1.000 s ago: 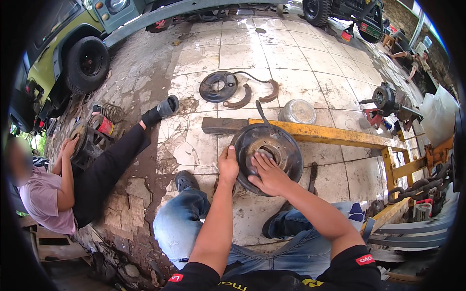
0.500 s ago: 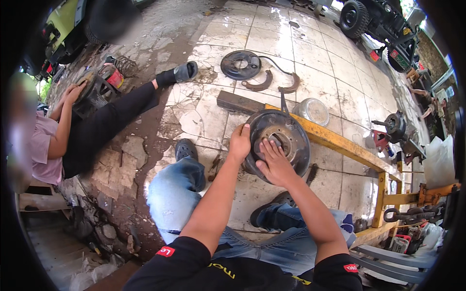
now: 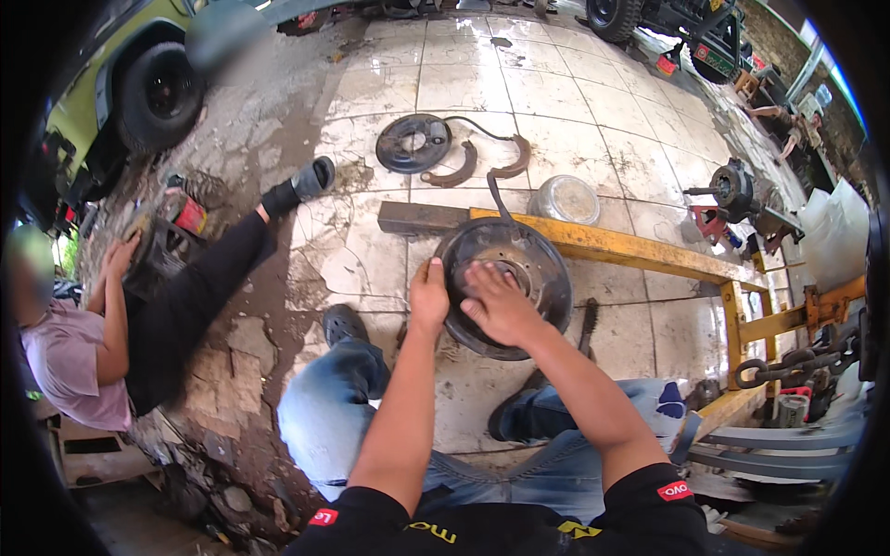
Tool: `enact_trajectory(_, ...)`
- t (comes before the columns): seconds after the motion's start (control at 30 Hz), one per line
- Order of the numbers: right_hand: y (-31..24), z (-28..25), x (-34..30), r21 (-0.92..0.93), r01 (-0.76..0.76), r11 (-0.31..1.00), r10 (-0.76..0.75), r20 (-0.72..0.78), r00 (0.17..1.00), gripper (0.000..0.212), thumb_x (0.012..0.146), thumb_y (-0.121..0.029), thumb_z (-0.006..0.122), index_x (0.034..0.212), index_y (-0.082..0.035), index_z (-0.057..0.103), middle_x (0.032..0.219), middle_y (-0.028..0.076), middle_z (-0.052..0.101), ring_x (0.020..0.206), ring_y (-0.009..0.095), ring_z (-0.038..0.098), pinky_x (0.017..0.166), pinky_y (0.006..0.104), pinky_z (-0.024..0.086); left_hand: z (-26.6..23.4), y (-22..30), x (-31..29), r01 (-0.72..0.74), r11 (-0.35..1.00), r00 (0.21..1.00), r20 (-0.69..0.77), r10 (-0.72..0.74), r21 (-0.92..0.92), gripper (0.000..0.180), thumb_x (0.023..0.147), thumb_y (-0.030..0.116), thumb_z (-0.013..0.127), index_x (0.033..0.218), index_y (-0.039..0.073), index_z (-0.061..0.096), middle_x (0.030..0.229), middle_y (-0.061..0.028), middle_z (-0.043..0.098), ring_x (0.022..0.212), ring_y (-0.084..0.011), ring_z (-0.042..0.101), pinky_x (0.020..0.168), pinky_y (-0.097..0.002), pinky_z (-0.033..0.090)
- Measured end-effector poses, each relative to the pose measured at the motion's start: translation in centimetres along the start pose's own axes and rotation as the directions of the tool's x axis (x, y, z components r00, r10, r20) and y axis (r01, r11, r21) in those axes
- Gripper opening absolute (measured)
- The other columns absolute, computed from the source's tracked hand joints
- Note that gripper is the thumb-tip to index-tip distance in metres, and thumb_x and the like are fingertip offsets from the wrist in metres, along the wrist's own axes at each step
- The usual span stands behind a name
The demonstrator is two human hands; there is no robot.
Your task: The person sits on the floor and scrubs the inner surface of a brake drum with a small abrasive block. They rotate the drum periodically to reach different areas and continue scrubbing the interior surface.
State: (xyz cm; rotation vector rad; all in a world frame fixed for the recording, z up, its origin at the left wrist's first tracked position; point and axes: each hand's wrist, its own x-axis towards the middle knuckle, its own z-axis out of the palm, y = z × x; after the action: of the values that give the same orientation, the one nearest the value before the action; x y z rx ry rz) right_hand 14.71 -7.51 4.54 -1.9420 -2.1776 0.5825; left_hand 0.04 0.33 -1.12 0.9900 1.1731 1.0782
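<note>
Black dished metal plate (image 3: 547,283): left hand (image 3: 429,298) stays clamped on its rim; right hand (image 3: 503,308) now covers more of its centre, contact apparently shifting inward; right grip, I cannot tell.

A round, black brake backing plate (image 3: 519,259) is held with its face turned up. It is shaped like a shallow dish, dull and scuffed, and a brownish ring is set around its middle. Part of that middle is hidden. The plate's far rim is seen over the near edge of a long yellow beam (image 3: 640,250), close to the beam's dark left end.
</note>
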Motion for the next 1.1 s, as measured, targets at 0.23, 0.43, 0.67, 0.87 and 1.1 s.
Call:
enact_trajectory(0.23,-1.6,0.8,1.4,0.004,-0.099,0.995,0.099,-0.056,0.993,0.073,0.098,-0.058,0.027,0.147,-0.004,0.032,0.157,0.015,0.023,0.146,0.029,0.017,0.118,0.0476,0.012,0.2,0.6,0.0,0.012,1.000,0.999,0.034,-0.012,0.000,0.043,0.101,0.029,0.045,0.121,-0.007,0.057,0.110,-0.0170,0.064,0.100,-0.0231,0.058,0.091,-0.0329,0.044)
enact_trajectory(0.43,1.2,0.4,1.2,-0.042,-0.299,0.953,0.293,-0.114,0.949,0.073,0.098,-0.058,0.025,0.148,-0.005,0.031,0.157,0.013,0.023,0.146,0.028,0.018,0.118,0.0486,0.012,0.5,1.0,-0.8,0.058,0.997,0.997,0.059,-0.054,-0.058,0.042,0.102,0.028,0.046,0.121,-0.008,0.056,0.112,-0.0137,0.063,0.101,-0.0188,0.057,0.091,-0.0302,0.043)
enact_trajectory(0.67,3.6,0.3,0.8,-0.116,-0.279,0.953,0.264,-0.128,0.956,0.070,0.100,-0.053,0.023,0.148,-0.002,0.030,0.156,0.016,0.025,0.144,0.031,0.022,0.117,0.0510,0.014,0.5,0.8,-0.5,0.085,0.996,0.996,0.023,-0.085,0.008,0.043,0.102,0.028,0.045,0.122,-0.008,0.056,0.114,-0.0148,0.063,0.103,-0.0195,0.056,0.092,-0.0308,0.043)
enact_trajectory(0.87,1.6,1.5,1.6,-0.055,-0.220,0.974,0.209,-0.159,0.965,0.064,0.101,-0.047,0.026,0.146,-0.002,0.032,0.154,0.017,0.028,0.143,0.032,0.025,0.116,0.0514,0.017,0.9,2.2,-1.1,0.117,0.993,0.992,0.049,-0.116,-0.018,0.049,0.101,0.030,0.046,0.128,-0.011,0.051,0.121,-0.0163,0.060,0.111,-0.0214,0.054,0.098,-0.0305,0.040)
enact_trajectory(1.1,2.2,1.1,-4.0,0.024,0.157,0.987,-0.157,-0.009,0.988,0.055,0.101,-0.040,0.033,0.145,-0.007,0.036,0.154,0.014,0.029,0.142,0.032,0.027,0.116,0.0469,0.022,0.1,0.3,0.0,0.085,0.996,0.996,0.021,-0.085,-0.009,0.044,0.101,0.029,0.046,0.124,-0.008,0.056,0.114,-0.0157,0.063,0.105,-0.0204,0.056,0.093,-0.0307,0.042)
